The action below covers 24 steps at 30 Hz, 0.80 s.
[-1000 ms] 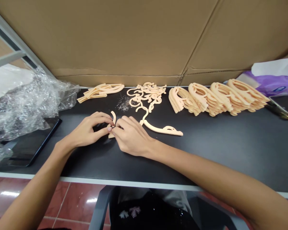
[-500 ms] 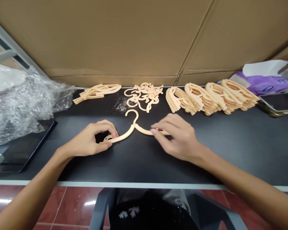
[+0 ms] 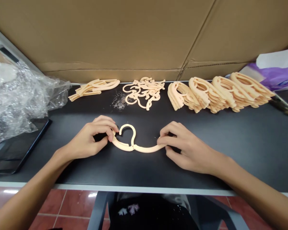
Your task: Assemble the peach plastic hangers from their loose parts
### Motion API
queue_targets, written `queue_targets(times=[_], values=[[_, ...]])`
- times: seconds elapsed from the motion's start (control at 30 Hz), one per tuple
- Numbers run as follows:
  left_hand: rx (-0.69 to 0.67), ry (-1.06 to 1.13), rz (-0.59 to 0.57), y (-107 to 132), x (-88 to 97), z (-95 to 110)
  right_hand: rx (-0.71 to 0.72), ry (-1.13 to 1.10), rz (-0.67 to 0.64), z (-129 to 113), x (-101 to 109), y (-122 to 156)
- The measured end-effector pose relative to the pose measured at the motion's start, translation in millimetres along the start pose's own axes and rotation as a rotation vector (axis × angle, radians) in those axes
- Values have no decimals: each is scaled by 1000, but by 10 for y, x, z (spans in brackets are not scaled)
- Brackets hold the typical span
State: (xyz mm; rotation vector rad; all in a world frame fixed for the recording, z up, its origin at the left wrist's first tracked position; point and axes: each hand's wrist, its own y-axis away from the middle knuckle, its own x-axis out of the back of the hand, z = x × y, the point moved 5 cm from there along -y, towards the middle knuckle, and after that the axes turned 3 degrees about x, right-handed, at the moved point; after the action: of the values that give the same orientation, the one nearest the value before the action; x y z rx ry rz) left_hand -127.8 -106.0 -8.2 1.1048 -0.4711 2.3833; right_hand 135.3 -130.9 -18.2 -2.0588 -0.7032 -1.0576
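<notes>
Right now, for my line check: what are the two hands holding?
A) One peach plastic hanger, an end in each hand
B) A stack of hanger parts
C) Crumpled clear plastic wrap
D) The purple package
A. The left hand and right hand each grip one end of the peach plastic hanger, with its hook between them.

On desk [image 3: 230,153]: hanger [image 3: 146,149] between left hand [image 3: 88,137] and right hand [image 3: 187,150]; loose pieces [image 3: 144,92] behind it, stacks [image 3: 218,94] to their right. Plastic wrap [image 3: 19,99] at left, partly over tablet [image 3: 21,147]; cardboard [image 3: 110,38] behind.
</notes>
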Motion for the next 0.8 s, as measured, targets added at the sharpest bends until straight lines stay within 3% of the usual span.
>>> queue_targets(times=[0.17, 0.37, 0.53, 0.67, 0.8], values=[[-14, -187, 97, 4, -51, 27, 24, -13, 29, -21, -16, 2], [-88, -111, -73, -3, -198, 75, 85, -60, 24, -65, -67, -14], [-153, -89, -69, 2, -194, 148, 145, -156, 138, -94, -75, -28], [-197, -91, -79, 4, -227, 234, 109, -188, 243, -66, -52, -30], [-189, -190, -108, -69, -294, 312, 74, -156, 262, -38, -36, -13]])
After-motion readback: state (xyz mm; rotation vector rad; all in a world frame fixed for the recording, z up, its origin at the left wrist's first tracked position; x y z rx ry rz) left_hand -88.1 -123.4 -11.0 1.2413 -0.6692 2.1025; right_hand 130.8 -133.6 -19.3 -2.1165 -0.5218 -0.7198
